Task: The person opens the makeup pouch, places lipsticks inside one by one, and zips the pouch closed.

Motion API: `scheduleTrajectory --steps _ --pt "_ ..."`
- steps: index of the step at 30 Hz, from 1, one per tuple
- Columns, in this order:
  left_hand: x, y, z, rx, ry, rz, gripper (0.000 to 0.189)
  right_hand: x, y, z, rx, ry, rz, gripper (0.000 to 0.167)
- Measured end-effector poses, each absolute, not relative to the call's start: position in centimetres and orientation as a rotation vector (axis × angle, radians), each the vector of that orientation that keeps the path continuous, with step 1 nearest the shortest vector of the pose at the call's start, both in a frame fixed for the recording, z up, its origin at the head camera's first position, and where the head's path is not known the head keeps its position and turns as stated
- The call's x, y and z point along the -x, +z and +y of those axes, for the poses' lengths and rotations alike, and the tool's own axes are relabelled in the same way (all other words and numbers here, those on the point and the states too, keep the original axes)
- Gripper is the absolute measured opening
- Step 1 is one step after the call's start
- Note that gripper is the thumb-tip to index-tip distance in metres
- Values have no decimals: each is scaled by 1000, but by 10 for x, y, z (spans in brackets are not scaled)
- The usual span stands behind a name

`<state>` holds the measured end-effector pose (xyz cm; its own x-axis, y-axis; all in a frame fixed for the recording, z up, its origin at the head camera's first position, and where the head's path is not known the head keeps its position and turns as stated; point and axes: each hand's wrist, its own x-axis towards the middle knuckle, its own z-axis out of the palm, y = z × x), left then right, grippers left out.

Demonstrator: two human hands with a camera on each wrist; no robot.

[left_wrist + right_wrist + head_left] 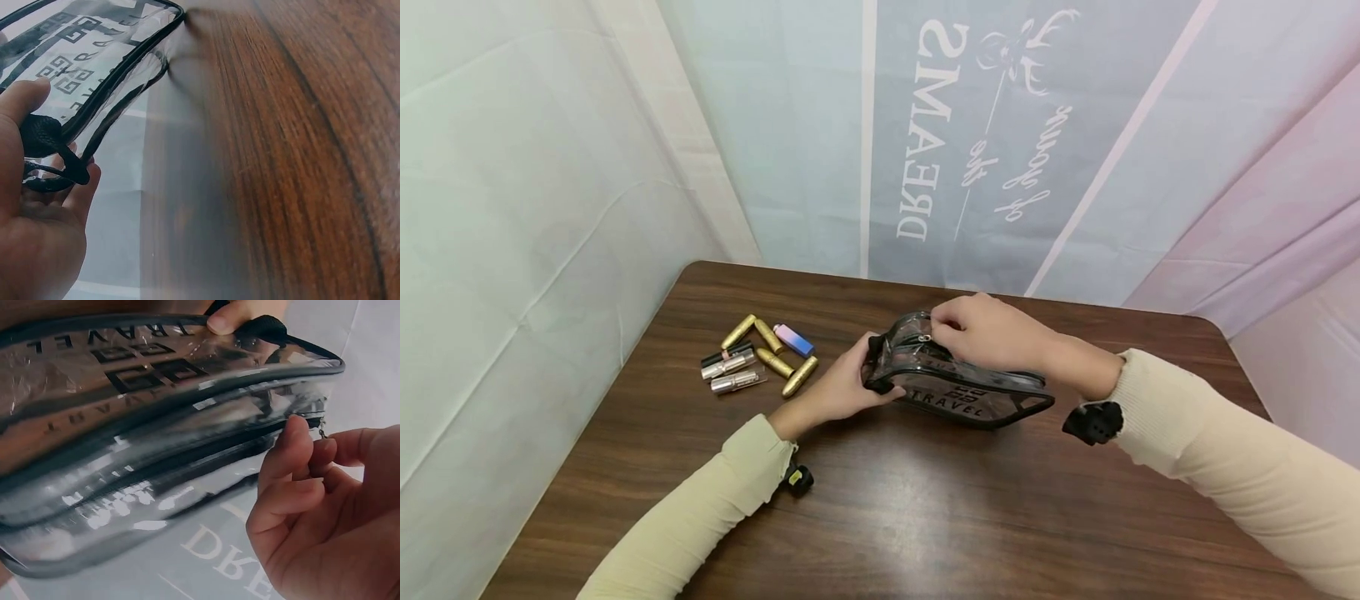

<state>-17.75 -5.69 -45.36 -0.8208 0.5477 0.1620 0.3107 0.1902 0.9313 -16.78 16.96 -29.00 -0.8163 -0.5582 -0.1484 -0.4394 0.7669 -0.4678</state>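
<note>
A clear plastic toiletry bag (958, 400) with black piping and "TRAVEL" lettering is held tilted over the table. My left hand (848, 382) grips its left end by the black side strap (44, 134), thumb on the lettered face and fingers behind. At that same end, along the top, my right hand (992, 329) pinches at the small metal zipper pull (322, 430) with thumb and curled fingers. The black zipper (187, 450) runs along the bag's top and looks closed over the length I see. Fingertips partly hide the pull.
Left of the bag lie several gold bullet-shaped tubes (776, 363), a pink-blue tube (793, 340) and silver-and-black lipsticks (730, 364). They rest on the brown wooden table (880, 517). Fabric with printed lettering (932, 125) hangs behind the table's back edge.
</note>
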Motion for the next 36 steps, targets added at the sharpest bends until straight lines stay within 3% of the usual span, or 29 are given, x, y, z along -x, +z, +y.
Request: scheduleTrajectory --steps 20,36 --pt "181 -460 -61 -809 1638 2342 62 168 -313 176 740 -752 2687 30" --pt "176 -456 -64 -764 1643 2267 107 168 -328 180 765 -999 2708 30"
